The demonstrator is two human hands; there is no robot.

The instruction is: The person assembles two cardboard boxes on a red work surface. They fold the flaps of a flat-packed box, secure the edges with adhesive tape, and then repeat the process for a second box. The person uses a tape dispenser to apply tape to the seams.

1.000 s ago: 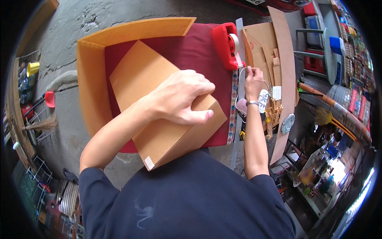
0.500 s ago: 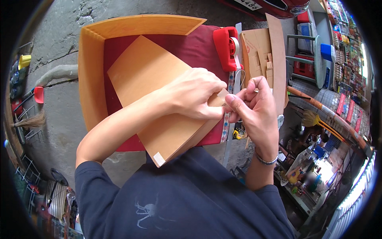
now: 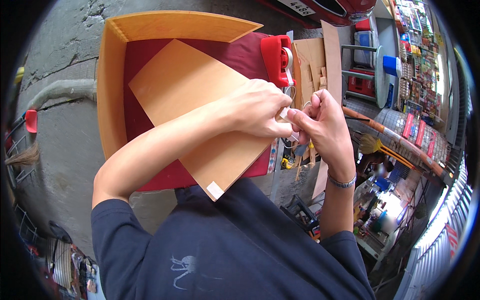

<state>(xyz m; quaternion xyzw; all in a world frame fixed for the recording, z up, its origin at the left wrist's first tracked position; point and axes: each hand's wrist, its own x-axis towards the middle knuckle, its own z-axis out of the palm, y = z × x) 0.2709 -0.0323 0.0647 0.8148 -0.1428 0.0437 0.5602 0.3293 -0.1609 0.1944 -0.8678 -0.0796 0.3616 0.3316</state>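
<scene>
A flat brown cardboard box (image 3: 187, 82) lies slantwise over a dark red cloth (image 3: 150, 57). My left hand (image 3: 260, 107) reaches across its top and grips its right-hand corner, with the fingers partly hidden. At that corner my right hand (image 3: 325, 130) is closed, thumb and fingertips pinching a short piece of whitish tape (image 3: 285, 114). Another piece of tape (image 3: 215, 190) sticks to the near corner of the box, close to my shirt. Just beyond my hands stands a red tape dispenser (image 3: 274, 60) with a roll in it.
An orange-brown wooden frame (image 3: 112, 95) borders the cloth at the left and far side. Cardboard pieces (image 3: 310, 52) stand at the right, with a yellow tape measure (image 3: 287, 162) nearer me. Farther right are a round-topped stool (image 3: 382, 75) and a broom (image 3: 370, 144).
The box has tipped so that its near side face hardly shows. Both hands have shifted slightly right with its corner, still at the tape. The whole view has moved a little.
</scene>
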